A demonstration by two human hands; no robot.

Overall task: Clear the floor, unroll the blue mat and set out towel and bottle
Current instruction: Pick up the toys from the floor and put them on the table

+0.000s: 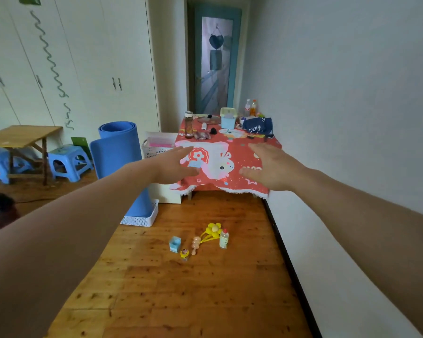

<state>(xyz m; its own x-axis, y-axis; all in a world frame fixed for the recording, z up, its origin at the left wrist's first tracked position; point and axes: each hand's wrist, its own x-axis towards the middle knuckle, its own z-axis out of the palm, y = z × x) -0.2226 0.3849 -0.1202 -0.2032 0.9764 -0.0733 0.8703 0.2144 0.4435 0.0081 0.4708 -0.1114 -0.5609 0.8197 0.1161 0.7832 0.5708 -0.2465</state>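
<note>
Head: wooden floor (205,301), 5 toys (200,240); rolled blue mat (117,152) upright.

— What do we see at the left of the frame?
— We see a white wardrobe (83,57) at the top. Below it is a low wooden table (20,135) with a blue stool (67,162) just beside it.
— And in the middle?
— We find a red cartoon tablecloth (237,147), with a white basket (156,148) just left of it. Behind them is a blue-framed door (215,93), and a dark heart (216,41) hangs on it.
</note>
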